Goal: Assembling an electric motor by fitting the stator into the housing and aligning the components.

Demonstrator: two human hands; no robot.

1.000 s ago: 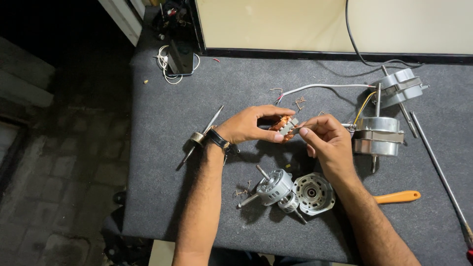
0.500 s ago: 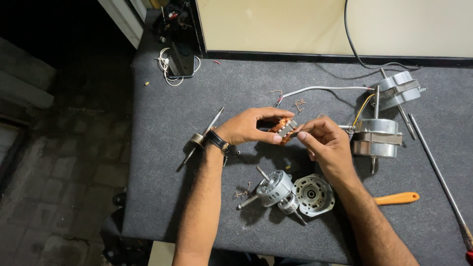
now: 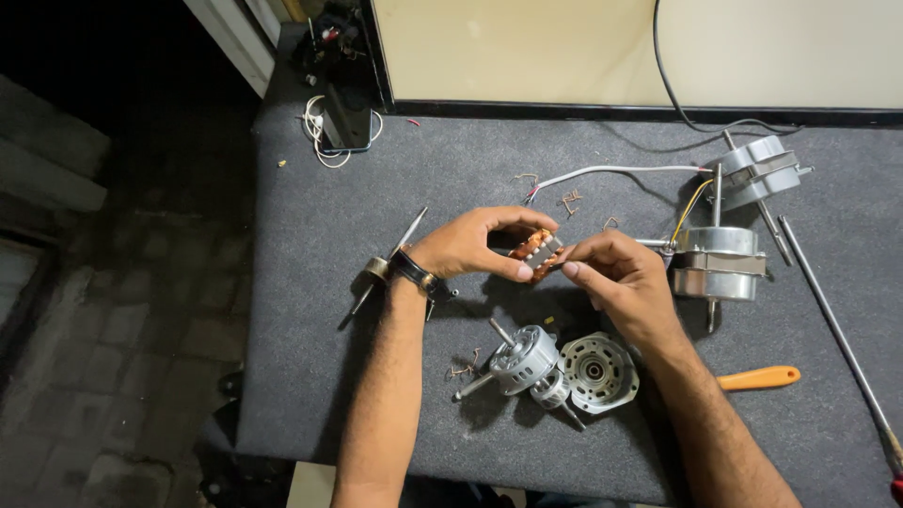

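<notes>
While both hands meet above the grey mat [image 3: 395, 169], a small copper-wound stator [image 3: 537, 252] is pinched by the left hand [image 3: 467, 243] and gripped at its right edge by the right hand [image 3: 616, 275]. An opened motor housing [image 3: 598, 372] lies just below; an orange handle [image 3: 758, 378] at right.

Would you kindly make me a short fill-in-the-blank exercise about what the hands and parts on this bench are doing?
1. Both hands, left hand and right hand, hold the small copper-wound ____ between them.
2. The tool handle lying right of the right forearm is ____ in colour.
3. A dark ____ sits on the left wrist.
4. The open motor housing lies ____ the hands, nearer the person.

Missing words: stator; orange; watch; below
</notes>
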